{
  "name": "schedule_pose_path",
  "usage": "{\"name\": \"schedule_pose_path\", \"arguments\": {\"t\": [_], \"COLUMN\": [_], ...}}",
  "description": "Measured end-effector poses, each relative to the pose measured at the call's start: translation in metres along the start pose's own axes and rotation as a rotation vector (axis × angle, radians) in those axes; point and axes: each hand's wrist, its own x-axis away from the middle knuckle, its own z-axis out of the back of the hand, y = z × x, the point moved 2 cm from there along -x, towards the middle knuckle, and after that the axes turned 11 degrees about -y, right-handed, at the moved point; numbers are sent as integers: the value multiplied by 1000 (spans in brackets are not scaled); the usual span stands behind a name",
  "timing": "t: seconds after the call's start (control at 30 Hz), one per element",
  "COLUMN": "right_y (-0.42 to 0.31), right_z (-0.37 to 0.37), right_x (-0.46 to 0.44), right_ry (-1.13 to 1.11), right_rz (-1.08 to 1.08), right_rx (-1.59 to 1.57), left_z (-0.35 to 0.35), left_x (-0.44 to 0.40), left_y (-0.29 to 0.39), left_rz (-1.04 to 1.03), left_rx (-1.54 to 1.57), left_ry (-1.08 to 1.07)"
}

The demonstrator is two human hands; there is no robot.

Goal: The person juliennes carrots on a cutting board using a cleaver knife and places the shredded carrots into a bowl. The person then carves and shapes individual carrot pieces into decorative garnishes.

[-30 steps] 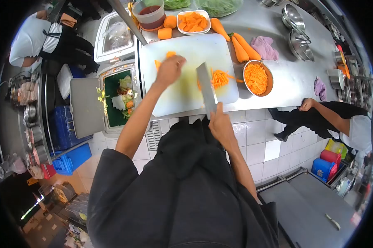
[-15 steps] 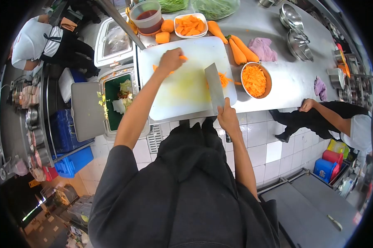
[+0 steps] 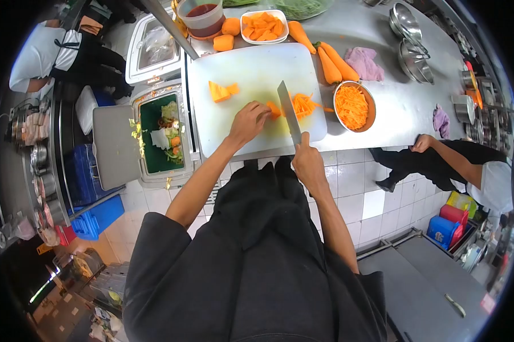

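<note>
The two hands are apart from each other. The right hand is closed around the handle of a big knife, and the blade points away from the person, standing over the cutting board. The left hand is to the left of the blade, with bent fingers at a small orange piece; I cannot tell if they grip it or only press it. This piece lies on the board, between the left fingertips and the blade.

Just to the right of the blade, the thin carrot strips lie in a loose heap. Beyond the left hand, a little to its left, there are some cut slices on the board.

To the right of the right hand and farther, a round metal bowl stands on the table, filled with more strips. Behind this bowl are two whole carrots, and a pink cloth is beside them. Beyond both hands, past the board, a white dish holds orange chunks, with a third carrot beside it. Left of the dish is a tub with dark red liquid. Well to the left of the left hand is a green bin with food scraps.
</note>
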Motion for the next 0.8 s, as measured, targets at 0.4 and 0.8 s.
{"name": "schedule_pose_path", "arguments": {"t": [0.4, 0.8], "right_y": [-3, -1], "right_z": [1, -5], "right_x": [-6, -6], "right_ry": [-97, -71], "right_rz": [25, 79], "right_rx": [189, 137], "left_z": [-6, -9], "left_x": [-16, -7], "left_y": [3, 1], "left_rz": [6, -15], "left_rx": [-272, -236], "left_ry": [-126, -103]}}
